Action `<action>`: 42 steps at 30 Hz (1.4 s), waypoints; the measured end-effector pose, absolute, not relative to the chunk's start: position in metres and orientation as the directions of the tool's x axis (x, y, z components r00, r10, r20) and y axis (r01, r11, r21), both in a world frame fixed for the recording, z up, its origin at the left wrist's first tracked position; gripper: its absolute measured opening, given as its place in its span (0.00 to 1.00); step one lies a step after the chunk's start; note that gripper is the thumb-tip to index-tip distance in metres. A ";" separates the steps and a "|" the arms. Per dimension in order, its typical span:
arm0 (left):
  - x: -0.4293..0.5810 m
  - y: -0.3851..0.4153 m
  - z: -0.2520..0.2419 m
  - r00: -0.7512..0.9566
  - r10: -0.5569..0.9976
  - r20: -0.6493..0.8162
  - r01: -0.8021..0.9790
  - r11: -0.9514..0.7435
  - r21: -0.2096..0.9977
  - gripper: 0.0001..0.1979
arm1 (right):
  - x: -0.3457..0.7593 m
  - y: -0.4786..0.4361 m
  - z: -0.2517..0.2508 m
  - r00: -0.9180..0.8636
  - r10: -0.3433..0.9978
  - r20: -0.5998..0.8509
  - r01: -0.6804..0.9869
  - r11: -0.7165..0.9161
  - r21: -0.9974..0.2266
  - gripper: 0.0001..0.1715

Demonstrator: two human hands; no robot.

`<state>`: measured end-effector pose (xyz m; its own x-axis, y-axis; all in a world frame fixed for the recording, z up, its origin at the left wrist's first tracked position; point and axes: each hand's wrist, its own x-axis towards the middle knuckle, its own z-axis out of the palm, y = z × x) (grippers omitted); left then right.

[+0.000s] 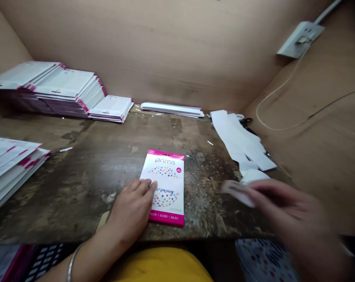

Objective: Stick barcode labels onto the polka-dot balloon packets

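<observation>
Yellow fabric (pixel 158 266) covers my lap. My left hand (pixel 132 211) lies flat, fingers unclenched, on the Prima balloon packet (pixel 162 188) on the worn table (pixel 77 176); it should be light and slick, best taken by its edges. My right hand (pixel 283 207), blurred, pinches a paper slip (pixel 237 192).

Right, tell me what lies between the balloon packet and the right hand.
In the head view, only stained wooden tabletop lies between the balloon packet and the blurred right hand.
</observation>
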<state>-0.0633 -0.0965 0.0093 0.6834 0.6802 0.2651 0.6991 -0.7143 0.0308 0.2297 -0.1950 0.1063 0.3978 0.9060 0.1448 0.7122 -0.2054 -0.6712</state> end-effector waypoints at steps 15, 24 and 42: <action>-0.070 -0.105 0.003 0.633 0.670 0.388 0.682 -0.720 0.130 0.18 | 0.124 -0.079 0.046 0.049 0.921 -0.387 0.541 -0.350 -0.764 0.08; -0.071 -0.104 0.002 0.625 0.660 0.417 0.682 -0.722 0.121 0.18 | 0.124 -0.074 0.036 0.087 0.944 -0.319 0.682 -0.290 -0.671 0.07; -0.074 -0.100 0.003 0.714 0.596 0.367 0.621 -0.781 0.061 0.19 | 0.115 -0.075 0.038 0.084 0.975 -0.204 0.866 -0.173 -0.470 0.09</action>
